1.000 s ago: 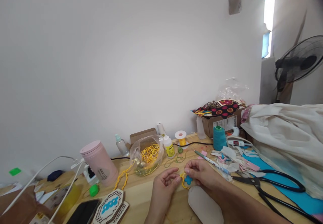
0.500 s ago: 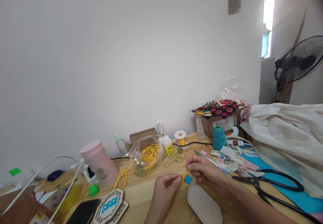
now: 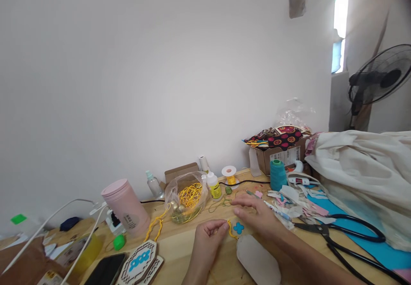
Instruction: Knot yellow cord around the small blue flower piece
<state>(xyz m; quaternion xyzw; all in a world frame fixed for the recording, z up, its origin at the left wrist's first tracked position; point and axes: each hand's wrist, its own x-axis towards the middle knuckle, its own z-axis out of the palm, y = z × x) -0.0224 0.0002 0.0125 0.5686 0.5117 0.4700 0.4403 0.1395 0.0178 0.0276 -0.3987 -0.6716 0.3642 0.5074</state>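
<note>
Near the front of the wooden table, my left hand [image 3: 210, 238] pinches a yellow cord [image 3: 231, 230] between thumb and fingertips. The cord runs down toward the top of a pale, rounded-end flat piece [image 3: 258, 259] lying on the table. A blue four-petal flower piece [image 3: 238, 228] sits just right of the cord, above the pale piece. My right hand [image 3: 253, 214] hovers to the right with fingers stretched and apart, holding nothing I can see. Its forearm crosses above the pale piece's right side.
Black-handled scissors [image 3: 324, 229] and paper scraps [image 3: 298, 201] lie right, with a teal thread cone [image 3: 278, 175] behind. A bag of yellow cord [image 3: 192, 195], a glue bottle [image 3: 213, 186], a pink tumbler [image 3: 126, 208], octagonal pieces [image 3: 139, 261] and a phone [image 3: 105, 270] stand left.
My right hand has let go of the yellow cord and opened its fingers, shifting slightly left. My left hand keeps its pinch, and the cord now hangs straighter beside the blue flower.
</note>
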